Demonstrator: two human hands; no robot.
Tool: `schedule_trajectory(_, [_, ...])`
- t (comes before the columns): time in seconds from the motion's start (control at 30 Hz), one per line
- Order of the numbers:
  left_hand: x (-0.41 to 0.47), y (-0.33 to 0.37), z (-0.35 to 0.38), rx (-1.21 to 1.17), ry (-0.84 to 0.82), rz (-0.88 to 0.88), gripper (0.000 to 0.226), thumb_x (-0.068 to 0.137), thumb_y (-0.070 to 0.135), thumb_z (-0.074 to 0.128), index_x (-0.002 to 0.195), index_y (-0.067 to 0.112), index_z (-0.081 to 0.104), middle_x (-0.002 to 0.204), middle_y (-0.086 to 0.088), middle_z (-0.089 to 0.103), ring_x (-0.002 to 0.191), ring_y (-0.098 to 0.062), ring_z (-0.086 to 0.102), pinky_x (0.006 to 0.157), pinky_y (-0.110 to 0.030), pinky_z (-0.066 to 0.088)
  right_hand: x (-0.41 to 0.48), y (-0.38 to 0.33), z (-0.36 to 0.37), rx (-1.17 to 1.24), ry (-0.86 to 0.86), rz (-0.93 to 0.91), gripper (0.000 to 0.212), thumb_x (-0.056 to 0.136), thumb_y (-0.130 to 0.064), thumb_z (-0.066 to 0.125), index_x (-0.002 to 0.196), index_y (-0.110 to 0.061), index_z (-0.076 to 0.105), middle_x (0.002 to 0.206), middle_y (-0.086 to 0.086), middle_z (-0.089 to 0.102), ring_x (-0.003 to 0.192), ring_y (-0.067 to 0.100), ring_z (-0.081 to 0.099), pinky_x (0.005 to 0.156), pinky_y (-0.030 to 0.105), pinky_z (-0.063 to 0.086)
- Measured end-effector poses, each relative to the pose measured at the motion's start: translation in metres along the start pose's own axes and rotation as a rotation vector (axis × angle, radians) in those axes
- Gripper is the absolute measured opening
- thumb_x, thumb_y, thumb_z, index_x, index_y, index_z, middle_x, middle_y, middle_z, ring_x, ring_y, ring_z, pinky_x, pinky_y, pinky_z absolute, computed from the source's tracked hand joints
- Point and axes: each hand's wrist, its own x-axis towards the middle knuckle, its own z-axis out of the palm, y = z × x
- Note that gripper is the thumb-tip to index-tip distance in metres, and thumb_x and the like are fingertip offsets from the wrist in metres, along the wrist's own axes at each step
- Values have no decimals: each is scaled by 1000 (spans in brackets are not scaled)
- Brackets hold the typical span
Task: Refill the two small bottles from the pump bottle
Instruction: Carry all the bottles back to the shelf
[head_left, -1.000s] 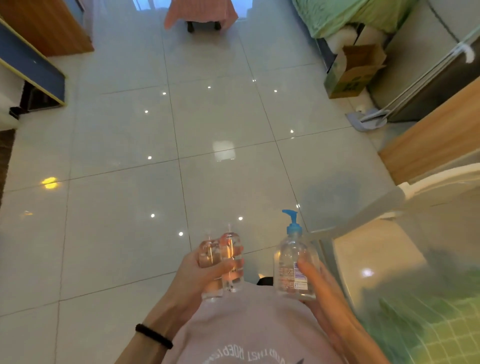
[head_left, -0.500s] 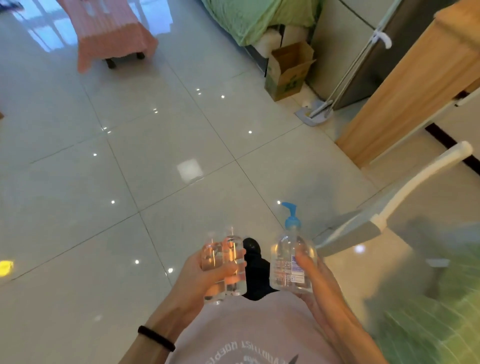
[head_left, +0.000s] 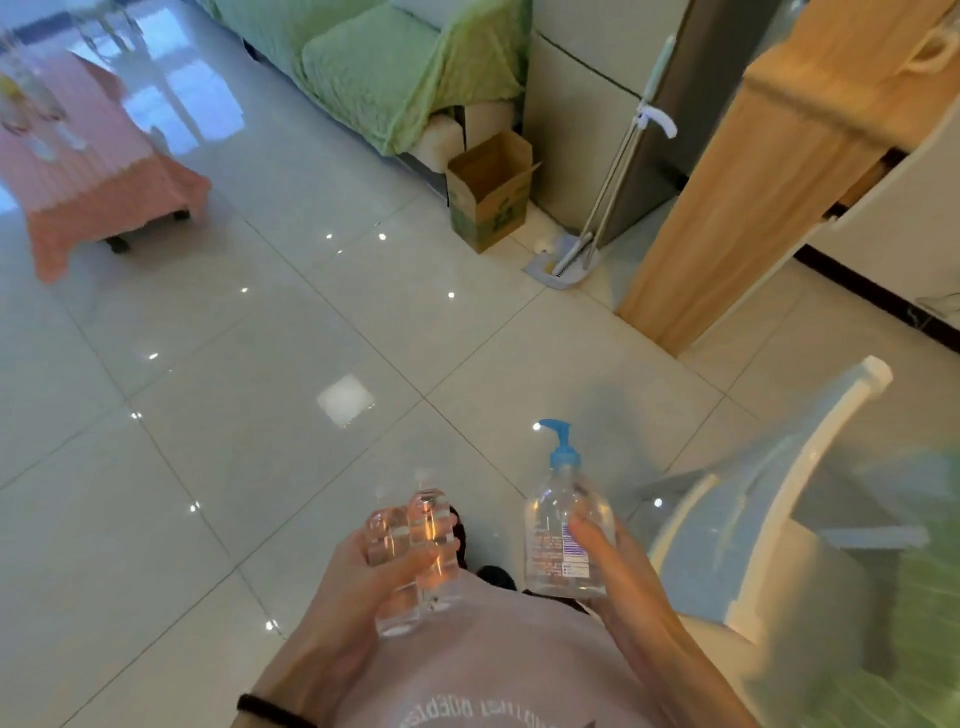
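Observation:
My left hand (head_left: 363, 577) grips two small clear bottles (head_left: 413, 551) side by side, upright, in front of my chest. A clear pump bottle (head_left: 558, 540) with a blue pump head and a printed label is held upright in my right hand (head_left: 613, 566), a little to the right of the small bottles. The two hands are apart, and both are carried above the tiled floor. A black band sits on my left wrist.
A white chair (head_left: 779, 509) stands close at my right, beside a glass table edge (head_left: 883, 597) over a green cloth. Farther off are a wooden panel (head_left: 753, 197), a mop (head_left: 576, 254), a cardboard box (head_left: 488, 192), a green-covered sofa (head_left: 374, 67) and a pink-covered low table (head_left: 88, 182).
The view has swung to the right while I walk: the box, mop and wooden panel have come closer and the chair is now beside me. Both hands keep the same hold.

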Motion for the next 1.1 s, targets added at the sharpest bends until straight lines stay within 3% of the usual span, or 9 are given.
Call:
schedule_trajectory(0.17, [86, 54, 10, 47, -121, -51, 55, 71, 13, 96, 121, 6, 78, 122, -20, 79, 111, -36, 79, 80, -37, 67, 53, -42, 13, 95, 89, -16, 67, 76, -58, 78, 139, -42, 60, 123, -3, 79, 116, 22, 75, 102, 55, 58])
schedule_trajectory(0.3, [157, 104, 21, 111, -206, -71, 38, 82, 3, 81, 120, 7, 79, 118, -20, 80, 107, -37, 79, 77, -34, 67, 96, -77, 26, 150, 185, -45, 49, 89, -52, 76, 136, -48, 63, 124, -8, 78, 116, 21, 75, 101, 55, 59])
schedule_trajectory(0.37, [189, 129, 27, 140, -254, -77, 40, 77, 8, 83, 117, 9, 81, 121, -19, 80, 109, -37, 79, 78, -35, 67, 114, -93, 31, 195, 241, -36, 49, 91, -48, 74, 138, -41, 63, 123, -2, 79, 115, 24, 76, 104, 58, 57])
schedule_trajectory(0.5, [248, 179, 48, 168, -344, -105, 47, 74, 8, 83, 120, 11, 79, 124, -16, 79, 112, -36, 78, 83, -39, 68, 144, -133, 40, 252, 326, -13, 67, 70, -66, 84, 131, -49, 64, 122, -6, 79, 113, 19, 76, 103, 52, 58])
schedule_trajectory(0.67, [309, 224, 90, 322, -511, -134, 58, 67, 8, 97, 122, 12, 78, 122, -15, 80, 110, -34, 79, 82, -37, 68, 171, -159, 29, 361, 497, -9, 51, 64, -72, 81, 112, -57, 72, 122, -7, 78, 116, 21, 74, 107, 55, 55])
schedule_trajectory(0.73, [328, 238, 113, 343, -555, -158, 58, 64, 11, 99, 119, 15, 79, 122, -14, 80, 111, -32, 79, 82, -36, 67, 179, -170, 22, 397, 541, -14, 63, 59, -80, 83, 117, -61, 68, 125, -11, 77, 118, 18, 74, 107, 53, 55])
schedule_trajectory(0.87, [361, 250, 166, 412, -640, -208, 53, 62, 12, 100, 112, 20, 83, 120, -13, 81, 110, -30, 79, 80, -34, 67, 196, -192, -6, 470, 601, -55, 92, 49, -85, 85, 132, -50, 65, 129, -8, 75, 118, 16, 74, 103, 50, 58])
schedule_trajectory(1.0, [391, 255, 226, 432, -688, -236, 74, 47, 37, 108, 115, 22, 82, 123, -13, 80, 112, -31, 79, 82, -34, 66, 217, -219, -47, 491, 629, -83, 84, 59, -82, 81, 136, -56, 60, 140, -11, 67, 130, 16, 65, 111, 53, 52])
schedule_trajectory(1.1, [414, 256, 274, 457, -681, -242, 74, 47, 38, 108, 115, 23, 82, 122, -12, 81, 111, -31, 79, 80, -34, 67, 238, -242, -90, 482, 649, -95, 82, 67, -76, 80, 142, -52, 56, 137, -13, 67, 126, 13, 65, 114, 53, 50])
